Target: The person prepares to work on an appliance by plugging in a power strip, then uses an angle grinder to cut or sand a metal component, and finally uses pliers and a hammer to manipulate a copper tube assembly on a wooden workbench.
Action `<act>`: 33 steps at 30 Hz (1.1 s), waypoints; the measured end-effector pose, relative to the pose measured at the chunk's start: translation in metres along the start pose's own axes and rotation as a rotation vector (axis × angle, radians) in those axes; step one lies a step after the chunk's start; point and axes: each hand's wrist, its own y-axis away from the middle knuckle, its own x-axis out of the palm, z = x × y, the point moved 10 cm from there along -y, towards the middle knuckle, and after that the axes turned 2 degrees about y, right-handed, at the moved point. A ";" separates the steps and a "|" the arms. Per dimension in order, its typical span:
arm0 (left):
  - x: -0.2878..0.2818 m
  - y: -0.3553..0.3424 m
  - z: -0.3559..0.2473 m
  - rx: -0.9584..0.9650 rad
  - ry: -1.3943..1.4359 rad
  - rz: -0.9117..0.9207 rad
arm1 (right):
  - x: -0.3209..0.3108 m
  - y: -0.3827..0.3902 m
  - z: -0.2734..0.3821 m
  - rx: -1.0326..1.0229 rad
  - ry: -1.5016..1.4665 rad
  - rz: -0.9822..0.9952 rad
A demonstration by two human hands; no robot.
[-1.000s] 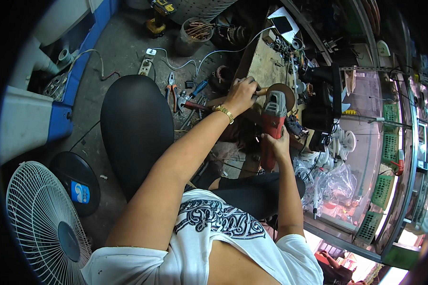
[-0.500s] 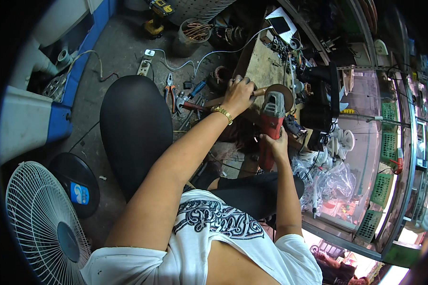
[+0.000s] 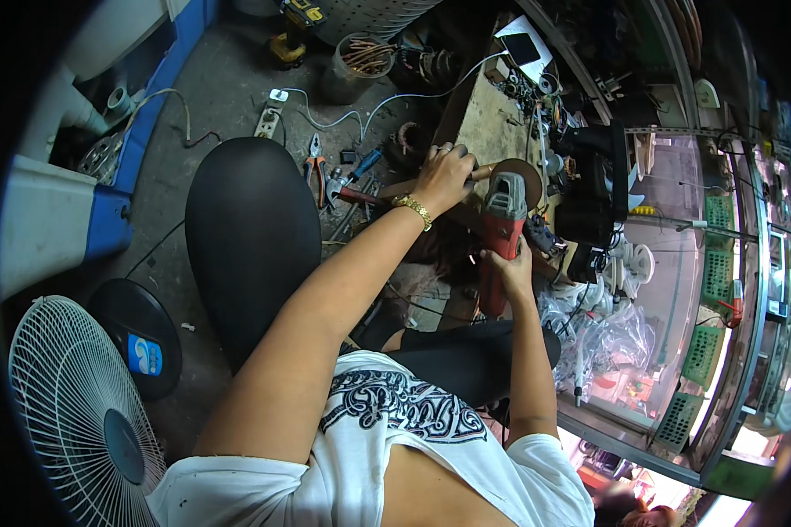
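Gripping the red angle grinder [image 3: 503,230] with the right hand [image 3: 515,265], closed around its body; with the left hand [image 3: 446,178] curled, seeming to hold a tan rod [image 3: 483,172] beside the brown disc [image 3: 524,169], near the worktop [image 3: 490,114]. Looks rather heavy, rigid, perhaps smooth; best held firmly by the body, away from the disc.

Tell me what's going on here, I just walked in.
Someone's right hand grips a red angle grinder with a round brown disc. The left hand holds a short tan piece by the disc; whether the two touch is unclear. Pliers and a blue-handled screwdriver lie on the floor.
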 end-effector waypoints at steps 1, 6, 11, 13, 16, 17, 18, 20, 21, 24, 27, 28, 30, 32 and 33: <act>0.000 0.000 0.001 -0.001 0.000 -0.002 | 0.000 -0.001 -0.002 -0.001 0.010 0.003; 0.002 -0.001 0.004 -0.010 0.030 0.026 | 0.002 -0.001 -0.004 0.018 -0.011 0.019; 0.002 -0.002 0.000 0.025 0.031 0.014 | -0.006 -0.007 -0.011 -0.012 0.071 -0.012; 0.004 -0.002 0.001 0.015 0.035 0.031 | -0.007 -0.008 -0.011 -0.015 0.090 -0.012; 0.006 -0.002 0.005 -0.006 0.036 0.057 | -0.005 -0.009 -0.009 0.006 0.077 0.006; 0.005 -0.002 0.005 -0.001 0.035 0.048 | -0.005 -0.009 -0.009 0.001 0.083 0.002; 0.005 -0.003 0.004 0.004 0.034 0.040 | -0.005 -0.009 -0.008 -0.004 0.088 -0.002; 0.005 -0.001 0.004 -0.005 0.035 0.041 | -0.004 -0.007 -0.008 0.024 0.063 -0.002; 0.005 -0.001 0.004 -0.010 0.035 0.042 | -0.003 -0.006 -0.008 0.038 0.050 -0.002; 0.003 0.000 0.006 -0.002 0.043 0.032 | -0.001 -0.007 -0.005 0.043 0.039 0.006; 0.004 -0.002 -0.001 0.017 0.045 0.037 | -0.009 -0.005 -0.004 -0.008 0.084 -0.026; 0.002 -0.001 0.000 0.029 0.041 0.030 | -0.005 -0.006 0.000 -0.007 0.068 -0.015; 0.001 0.000 0.002 0.052 0.035 0.018 | 0.001 -0.005 0.010 -0.006 0.037 0.007; 0.001 0.000 0.000 0.066 0.036 0.015 | 0.000 -0.003 0.012 0.010 0.016 0.002; 0.001 0.000 -0.001 0.072 0.036 0.014 | -0.001 -0.002 0.012 0.018 0.006 0.000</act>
